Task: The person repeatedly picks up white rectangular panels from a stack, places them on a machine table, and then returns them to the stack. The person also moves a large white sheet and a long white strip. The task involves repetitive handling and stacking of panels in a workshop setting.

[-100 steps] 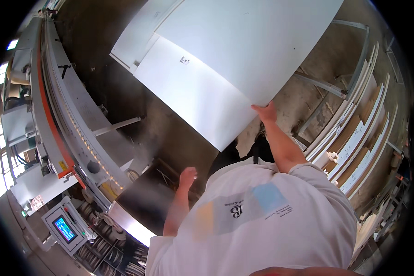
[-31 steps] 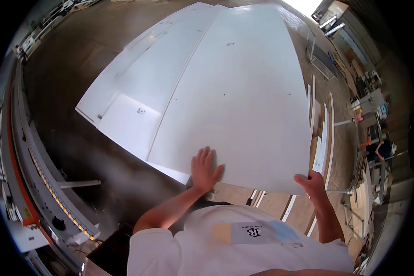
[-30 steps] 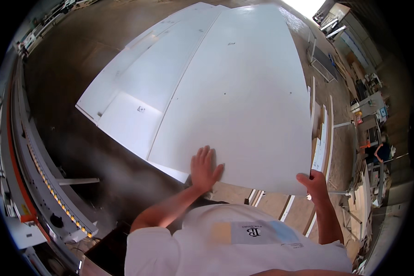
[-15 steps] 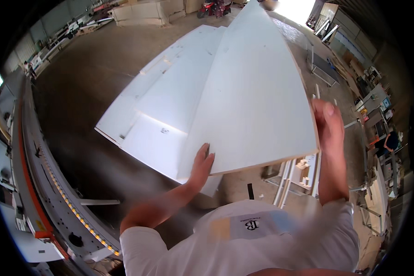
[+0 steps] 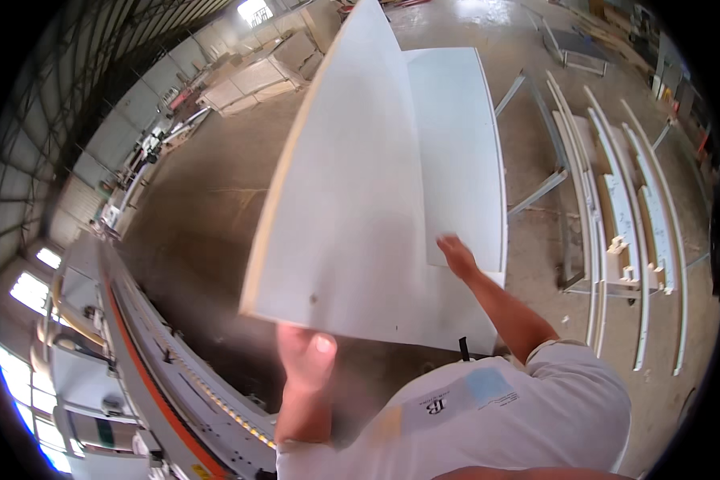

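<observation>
A large white panel (image 5: 348, 176) with a pale bare edge stands tilted in front of me. My left hand (image 5: 306, 352) is closed on its near lower edge by the left corner, thumb towards me and fingers mostly hidden. Right of it, a second white panel surface (image 5: 460, 152) lies lower and partly covered. My right hand (image 5: 458, 256) is slightly blurred, its fingers stretched towards the tilted panel near the lower surface. Whether it touches either surface I cannot tell.
On the left runs a long machine bed (image 5: 176, 360) with an orange strip. To the right, a metal-framed rack (image 5: 572, 280) carries several long white strips (image 5: 640, 264). Farther back are a low dark table (image 5: 580, 50) and stacked boards (image 5: 248, 80).
The upper panel has swung left and tilted up, showing its other side. My left hand went from its face to its edge; my right hand left the right edge and moved inward.
</observation>
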